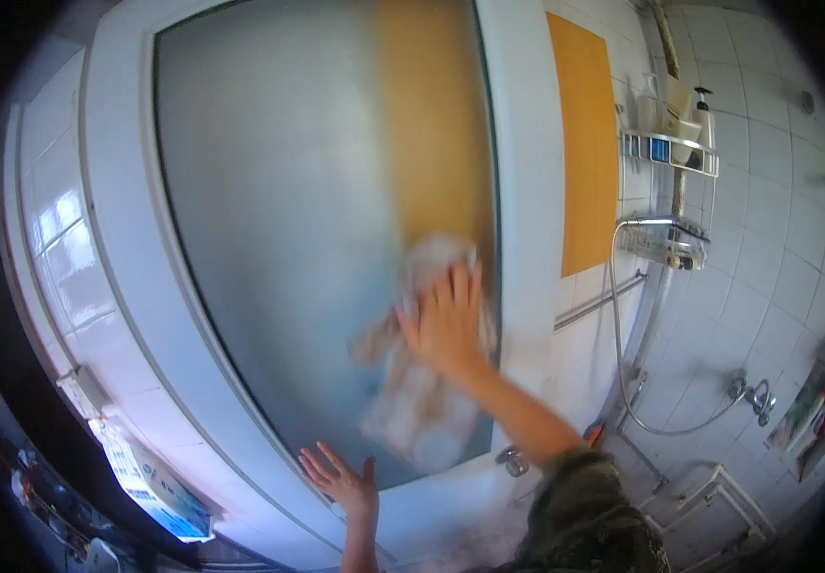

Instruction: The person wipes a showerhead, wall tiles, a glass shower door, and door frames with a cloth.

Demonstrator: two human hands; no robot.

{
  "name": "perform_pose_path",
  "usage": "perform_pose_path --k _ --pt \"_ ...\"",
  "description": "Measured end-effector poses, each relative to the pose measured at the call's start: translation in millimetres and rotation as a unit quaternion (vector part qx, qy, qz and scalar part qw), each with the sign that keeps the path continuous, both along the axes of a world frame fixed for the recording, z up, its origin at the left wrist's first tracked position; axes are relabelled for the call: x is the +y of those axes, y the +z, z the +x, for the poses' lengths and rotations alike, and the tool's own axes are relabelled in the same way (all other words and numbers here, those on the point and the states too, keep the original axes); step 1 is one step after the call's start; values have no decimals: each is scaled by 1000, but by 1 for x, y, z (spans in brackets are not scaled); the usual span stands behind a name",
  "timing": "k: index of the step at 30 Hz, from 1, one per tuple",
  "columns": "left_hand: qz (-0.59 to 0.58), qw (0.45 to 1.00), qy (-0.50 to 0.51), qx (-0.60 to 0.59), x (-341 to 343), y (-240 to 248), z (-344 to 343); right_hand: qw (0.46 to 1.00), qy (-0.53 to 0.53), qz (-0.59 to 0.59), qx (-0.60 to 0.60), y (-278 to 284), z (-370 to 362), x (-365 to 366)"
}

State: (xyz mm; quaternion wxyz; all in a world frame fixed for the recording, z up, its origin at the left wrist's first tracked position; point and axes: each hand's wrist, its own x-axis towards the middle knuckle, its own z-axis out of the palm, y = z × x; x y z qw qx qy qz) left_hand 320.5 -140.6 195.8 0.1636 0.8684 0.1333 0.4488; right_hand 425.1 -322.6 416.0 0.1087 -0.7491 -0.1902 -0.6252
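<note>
My right hand (446, 323) presses a pale, patterned cloth (422, 411) flat against a frosted glass pane (278, 191), near the pane's lower right. The cloth hangs in loose folds below my palm and is somewhat blurred. The pane sits in a white door frame (527, 191). Low on the left, my left hand (341, 477) is empty, its fingers spread, close to the bottom edge of the glass. Whether it touches the door I cannot tell.
A round door knob (512, 461) sits at the lower right. Beyond the door are a wire shelf (670, 153) with bottles, a shower hose (618, 334), a wall tap (754, 396) and a folded white rack (718, 501). A plastic pack (154, 487) hangs on the left wall.
</note>
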Motion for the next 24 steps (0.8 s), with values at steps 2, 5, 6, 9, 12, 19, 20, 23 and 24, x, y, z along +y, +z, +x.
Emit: perform_pose_path --k 2,5,6,9,12,19,20,23,24 --pt "6 1000 3 -3 -2 0 1 996 11 -5 83 -83 -7 -4" --pt "21 1000 -9 -11 -9 5 2 992 13 -4 124 -171 -16 -8" --pt "28 1000 -8 -4 -8 6 0 991 13 -18 133 -178 -23 -7" --pt "41 999 -11 -10 -6 3 0 991 41 5 127 -170 -21 -6" --pt "53 999 -1 -7 -2 -1 4 991 34 36 123 -91 -19 -13" --pt "38 999 -6 10 -3 1 1 993 27 111 37 -14 -25 -22" --pt "43 999 -12 4 -4 2 2 992 16 116 48 -38 -27 -23" --pt "46 999 -16 -2 -4 2 2 992 11 117 50 -59 -24 -24" --pt "46 999 -26 0 -5 3 3 992 4 117 40 -59 -24 -26"
